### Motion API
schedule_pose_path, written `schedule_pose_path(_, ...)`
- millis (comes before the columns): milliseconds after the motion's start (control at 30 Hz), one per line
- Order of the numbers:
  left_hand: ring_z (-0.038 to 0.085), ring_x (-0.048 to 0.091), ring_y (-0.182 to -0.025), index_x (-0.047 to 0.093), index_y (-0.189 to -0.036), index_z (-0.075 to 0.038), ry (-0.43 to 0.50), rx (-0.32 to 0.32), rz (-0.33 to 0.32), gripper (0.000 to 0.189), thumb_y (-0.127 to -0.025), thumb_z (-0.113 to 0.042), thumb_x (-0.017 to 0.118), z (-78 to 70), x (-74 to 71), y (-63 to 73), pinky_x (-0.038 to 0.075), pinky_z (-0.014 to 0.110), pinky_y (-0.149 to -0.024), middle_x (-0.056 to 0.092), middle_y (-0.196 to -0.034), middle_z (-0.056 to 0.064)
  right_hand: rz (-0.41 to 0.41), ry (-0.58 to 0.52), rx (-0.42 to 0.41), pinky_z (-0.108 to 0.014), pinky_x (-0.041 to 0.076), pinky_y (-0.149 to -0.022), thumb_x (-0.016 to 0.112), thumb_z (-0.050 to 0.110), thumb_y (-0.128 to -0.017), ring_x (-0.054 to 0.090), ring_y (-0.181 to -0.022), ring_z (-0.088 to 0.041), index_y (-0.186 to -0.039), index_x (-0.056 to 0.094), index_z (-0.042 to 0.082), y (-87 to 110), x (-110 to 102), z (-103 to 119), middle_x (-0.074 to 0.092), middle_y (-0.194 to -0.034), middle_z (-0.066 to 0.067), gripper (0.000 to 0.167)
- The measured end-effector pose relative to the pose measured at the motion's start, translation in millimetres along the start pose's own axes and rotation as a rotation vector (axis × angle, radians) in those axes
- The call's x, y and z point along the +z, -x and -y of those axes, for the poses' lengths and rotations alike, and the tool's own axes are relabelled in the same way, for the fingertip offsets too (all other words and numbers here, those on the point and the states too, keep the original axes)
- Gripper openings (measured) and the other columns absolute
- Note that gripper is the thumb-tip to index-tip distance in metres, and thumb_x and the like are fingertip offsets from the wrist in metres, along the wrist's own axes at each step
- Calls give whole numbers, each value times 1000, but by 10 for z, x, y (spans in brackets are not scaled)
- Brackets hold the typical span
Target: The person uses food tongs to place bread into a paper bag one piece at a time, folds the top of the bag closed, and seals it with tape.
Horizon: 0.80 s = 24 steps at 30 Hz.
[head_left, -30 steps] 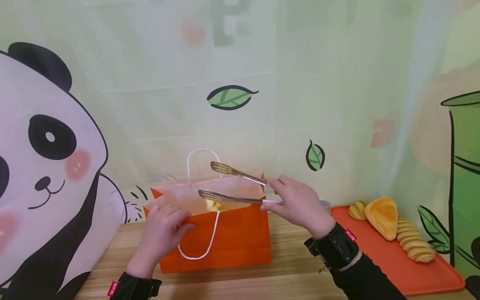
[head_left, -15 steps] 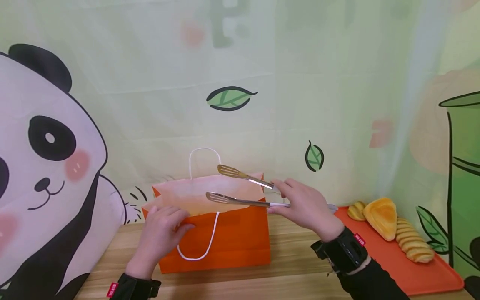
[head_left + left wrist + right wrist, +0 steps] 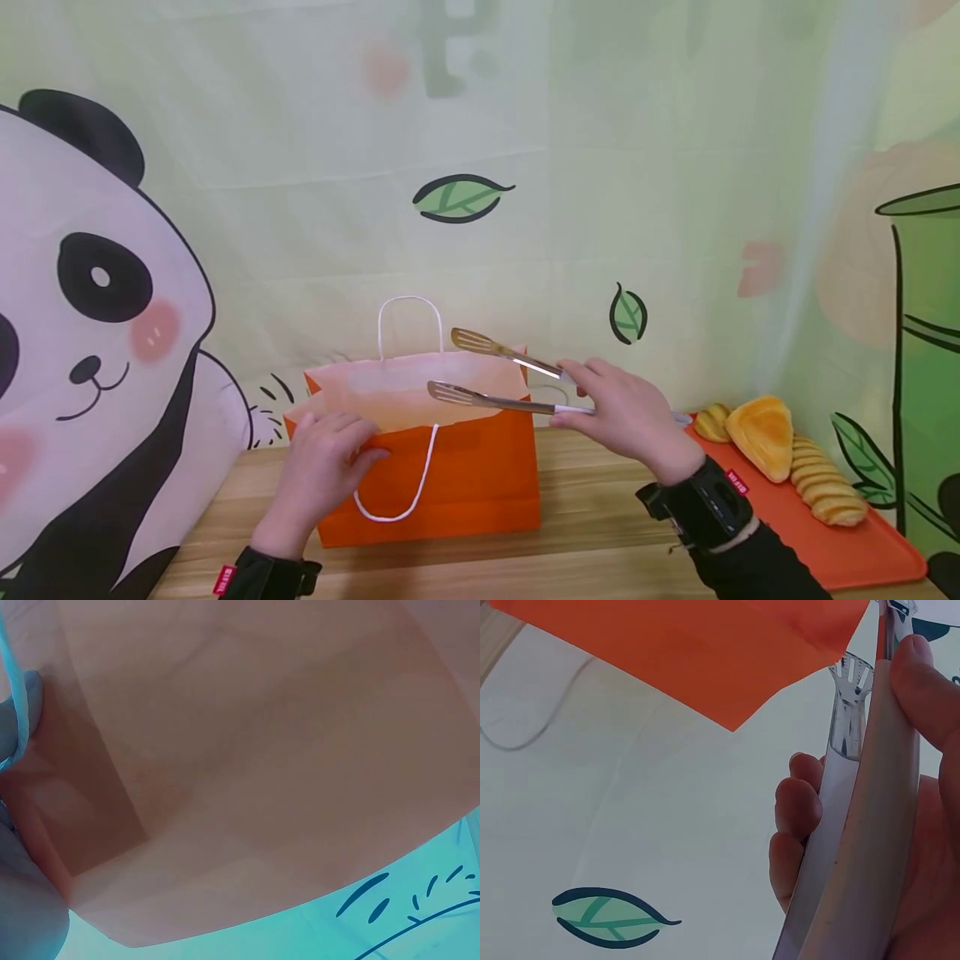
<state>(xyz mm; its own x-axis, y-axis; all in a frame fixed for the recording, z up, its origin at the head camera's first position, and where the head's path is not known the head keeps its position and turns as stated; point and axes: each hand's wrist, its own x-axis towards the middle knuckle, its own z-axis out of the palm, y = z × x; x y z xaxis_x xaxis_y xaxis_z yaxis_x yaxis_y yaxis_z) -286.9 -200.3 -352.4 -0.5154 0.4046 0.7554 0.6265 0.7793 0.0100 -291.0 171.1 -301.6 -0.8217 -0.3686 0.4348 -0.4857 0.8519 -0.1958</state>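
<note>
An orange paper bag [image 3: 480, 492] with white cord handles stands upright on the wooden table, its mouth spread wide. My left hand [image 3: 322, 467] pinches the bag's near rim at the left; the left wrist view looks at the bag's pale inner wall [image 3: 285, 750]. Metal tongs [image 3: 459, 394] with slotted heads and pale grips are held in my right hand [image 3: 622, 417]. Their arms stand apart over the right part of the bag's mouth, nothing between the heads. Thumb and fingers wrap the tongs' grips [image 3: 866, 825] in the right wrist view. The bag's bottom is hidden.
On the right lies an orange tray [image 3: 840, 562] bearing a triangular bread [image 3: 762, 433], a long ridged roll [image 3: 825, 483] and a small roll [image 3: 712, 422]. Behind the table hangs a printed cloth [image 3: 300, 167] with a panda and leaves.
A small yellow bread piece, seen at the bag's mouth by the tongs one second ago, has dropped out of sight. My right hand has drawn the spread tongs rightward; the left stays put.
</note>
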Motion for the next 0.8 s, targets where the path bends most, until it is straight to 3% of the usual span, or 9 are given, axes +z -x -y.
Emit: schedule_pose_path(800, 13, 55, -71, 72, -81, -14, 2, -4, 5, 30, -62, -11, 95, -4, -3, -8, 29, 34, -71, 66, -76, -5, -34, -39, 41, -30, 41, -58, 78, 45, -83, 51, -73, -17, -136, 57, 13, 125, -104, -188, 59, -98, -4, 65)
